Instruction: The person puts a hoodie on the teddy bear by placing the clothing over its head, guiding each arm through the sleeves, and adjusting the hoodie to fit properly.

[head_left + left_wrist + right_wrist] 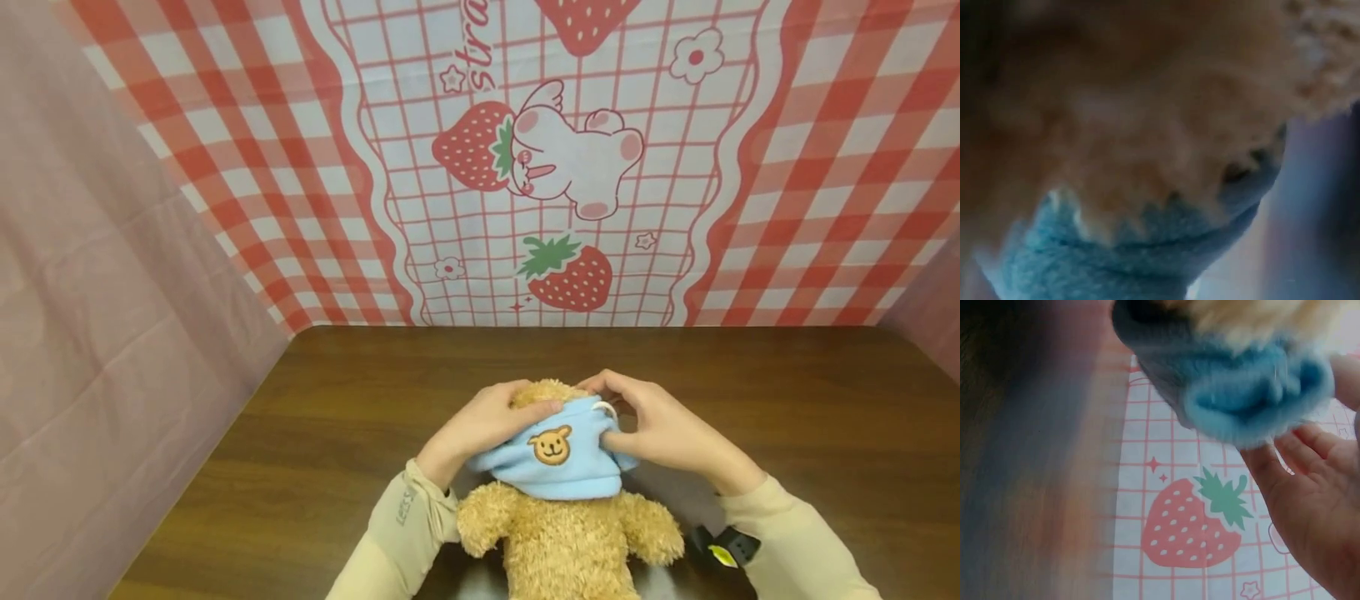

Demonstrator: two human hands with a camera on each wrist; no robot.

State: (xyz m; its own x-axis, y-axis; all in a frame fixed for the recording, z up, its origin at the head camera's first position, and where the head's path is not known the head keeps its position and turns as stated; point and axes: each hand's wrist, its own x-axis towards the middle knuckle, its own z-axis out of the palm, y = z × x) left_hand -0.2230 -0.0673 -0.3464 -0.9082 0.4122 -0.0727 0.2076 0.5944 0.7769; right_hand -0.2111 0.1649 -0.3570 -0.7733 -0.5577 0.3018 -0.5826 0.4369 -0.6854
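Note:
A tan plush teddy bear (pixel 566 542) lies on the table. Bunched over its face is a light blue toy sweatshirt (pixel 581 475) with an embroidered bear badge and a white cord. My left hand (pixel 480 425) grips the cloth at the left of the head, thumb on the front and fingers behind. On the other side my right hand (pixel 667 429) holds the sweatshirt, its thumb against the cloth and its fingertips behind the head. In the right wrist view a cuffed opening (pixel 1260 415) of the garment faces the camera. Blurred fur (pixel 1147 125) fills most of the left wrist view.
The dark wooden table (pixel 300 442) ends at a red-and-white checked backdrop (pixel 337 217) with strawberry prints. A pale pink curtain (pixel 127 275) hangs at the left. A black strapped device (pixel 738 546) sits by the right sleeve.

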